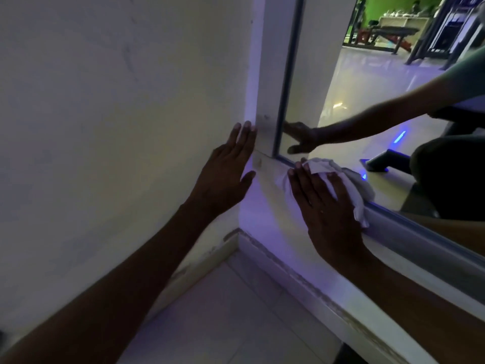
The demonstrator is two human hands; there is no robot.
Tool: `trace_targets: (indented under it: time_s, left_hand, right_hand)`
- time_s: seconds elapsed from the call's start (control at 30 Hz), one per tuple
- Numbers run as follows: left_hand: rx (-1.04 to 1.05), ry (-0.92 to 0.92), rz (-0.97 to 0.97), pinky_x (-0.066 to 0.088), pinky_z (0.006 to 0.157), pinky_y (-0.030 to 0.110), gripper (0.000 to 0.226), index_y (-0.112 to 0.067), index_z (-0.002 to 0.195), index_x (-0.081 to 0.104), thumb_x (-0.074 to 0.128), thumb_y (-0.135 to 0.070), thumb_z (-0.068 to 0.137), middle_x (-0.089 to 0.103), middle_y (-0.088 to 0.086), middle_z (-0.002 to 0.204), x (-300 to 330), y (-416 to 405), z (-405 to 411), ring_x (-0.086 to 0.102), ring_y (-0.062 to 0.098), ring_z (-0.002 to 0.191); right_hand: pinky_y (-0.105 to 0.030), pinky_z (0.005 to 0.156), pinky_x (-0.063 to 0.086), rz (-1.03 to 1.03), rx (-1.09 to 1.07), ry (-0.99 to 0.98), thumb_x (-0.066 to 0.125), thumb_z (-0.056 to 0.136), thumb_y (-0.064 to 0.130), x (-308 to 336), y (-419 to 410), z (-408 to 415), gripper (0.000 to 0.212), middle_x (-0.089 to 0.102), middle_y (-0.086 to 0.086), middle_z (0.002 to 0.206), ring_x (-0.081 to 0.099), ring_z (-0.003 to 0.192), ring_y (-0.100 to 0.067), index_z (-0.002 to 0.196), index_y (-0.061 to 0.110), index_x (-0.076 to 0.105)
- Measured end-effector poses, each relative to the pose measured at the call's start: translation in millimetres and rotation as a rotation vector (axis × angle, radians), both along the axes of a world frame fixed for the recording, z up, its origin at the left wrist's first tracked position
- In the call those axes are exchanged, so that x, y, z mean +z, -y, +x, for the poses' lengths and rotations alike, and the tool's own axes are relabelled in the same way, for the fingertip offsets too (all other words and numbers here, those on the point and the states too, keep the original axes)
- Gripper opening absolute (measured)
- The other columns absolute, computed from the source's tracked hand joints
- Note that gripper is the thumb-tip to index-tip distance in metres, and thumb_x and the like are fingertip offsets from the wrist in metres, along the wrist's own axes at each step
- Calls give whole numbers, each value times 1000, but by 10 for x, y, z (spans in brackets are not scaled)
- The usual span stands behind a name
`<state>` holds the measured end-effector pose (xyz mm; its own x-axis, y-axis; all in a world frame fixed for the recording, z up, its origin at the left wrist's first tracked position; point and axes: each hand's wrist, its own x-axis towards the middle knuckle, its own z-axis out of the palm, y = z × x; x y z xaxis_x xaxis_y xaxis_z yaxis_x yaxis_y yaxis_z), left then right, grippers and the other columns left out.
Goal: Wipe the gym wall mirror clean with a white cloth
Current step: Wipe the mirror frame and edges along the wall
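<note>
The wall mirror [349, 95] fills the upper right, framed by a pale border with a dark inner edge. My right hand [325, 206] lies flat with straight fingers on a crumpled white cloth [338, 177], pressing it against the mirror's bottom left corner and lower frame. My left hand [225, 174] rests open and flat on the white wall just left of the frame, fingers pointing up. The mirror reflects my arm and hand.
A white wall [118, 114] takes up the left. A skirting board [301, 279] runs along the floor below the mirror, and pale floor tiles [231, 319] lie beneath. The mirror reflects a gym bench and equipment, a green wall and blue floor lights.
</note>
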<state>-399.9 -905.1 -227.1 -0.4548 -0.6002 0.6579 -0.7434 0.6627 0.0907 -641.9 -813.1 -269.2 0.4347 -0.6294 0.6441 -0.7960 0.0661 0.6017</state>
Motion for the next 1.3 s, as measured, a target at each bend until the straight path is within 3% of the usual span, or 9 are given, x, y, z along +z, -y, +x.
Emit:
trace_targets:
  time_s: [0.13, 0.23, 0.37, 0.47, 0.6, 0.73, 0.87, 1.07, 1.3]
  left_hand:
    - [49, -17, -78, 43, 110, 51, 66, -2, 159, 38, 43, -33, 101, 34, 21, 166, 635, -22, 345, 32, 36, 154]
    - [23, -49, -114, 49, 105, 47, 54, -3, 148, 56, 47, -28, 101, 50, 21, 156, 1288, -165, 438, 49, 36, 145]
    - [35, -395, -131, 56, 88, 22, 36, -13, 130, 73, 54, -24, 102, 69, 4, 138, 2682, -421, 582, 74, 12, 103]
    - [1, -615, -34, 54, 77, 13, 28, -15, 120, 76, 55, -18, 102, 78, -8, 108, 3962, -502, 680, 72, 1, 88]
    - [-50, -667, 12, 55, 71, 14, 27, -20, 116, 77, 55, -21, 100, 78, -13, 93, 5525, -568, 757, 72, -1, 81]
    - [-121, -633, -12, 59, 72, 22, 28, -20, 115, 77, 55, -21, 98, 78, -12, 92, 7132, -613, 794, 74, 0, 82]
    - [-180, -602, -40, 63, 76, 34, 30, -20, 115, 78, 56, -31, 98, 79, -9, 96, 8503, -698, 768, 75, 6, 88]
    - [-192, -524, -191, 64, 77, 40, 38, -18, 112, 80, 54, -39, 95, 79, -7, 96, 10251, -680, 685, 75, 7, 90]
    - [-122, -503, -352, 60, 81, 44, 47, -20, 108, 80, 45, -45, 88, 80, 0, 90, 11747, -376, 287, 75, 23, 84]
  right_hand:
    - [-53, 120, 29, 221, 183, 237, 26, 89, -2, 380, 105, 215, 65, 61, -23, 148, 60, 137, -38, 146, -1, 57]
    - [-35, 118, 34, 283, 342, 678, 46, 85, 1, 1030, 60, 572, 57, 69, -20, 136, 65, 128, -35, 137, 4, 68]
    - [9, 94, 29, 265, 532, 1327, 62, 86, 11, 2593, -126, 1091, 46, 77, -15, 119, 60, 110, -14, 130, 3, 73]
    - [2, 79, 38, 351, 607, 1488, 58, 89, 28, 4054, -89, 1202, 38, 78, 0, 105, 64, 93, -2, 119, 13, 77]
    - [-9, 75, 44, 363, 712, 1508, 57, 91, 35, 5741, -32, 1306, 17, 72, 14, 89, 63, 78, 5, 101, 30, 71]
    - [-7, 69, 42, 296, 769, 1499, 65, 99, 29, 7409, -8, 1283, 11, 73, 10, 85, 62, 74, 12, 96, 22, 73]
    - [-14, 62, 40, 217, 820, 1477, 65, 104, 18, 8870, -55, 1206, 17, 68, 8, 75, 57, 64, 6, 89, 13, 73]
    - [-17, 58, 34, -31, 882, 1394, 63, 106, 23, 10777, -24, 1121, 40, 53, 14, 59, 50, 55, 5, 66, 29, 54]
    - [-24, 74, 34, -297, 898, 1147, 54, 110, 31, 12408, -26, 1045, 31, 75, -14, 106, 68, 96, -27, 108, 7, 73]
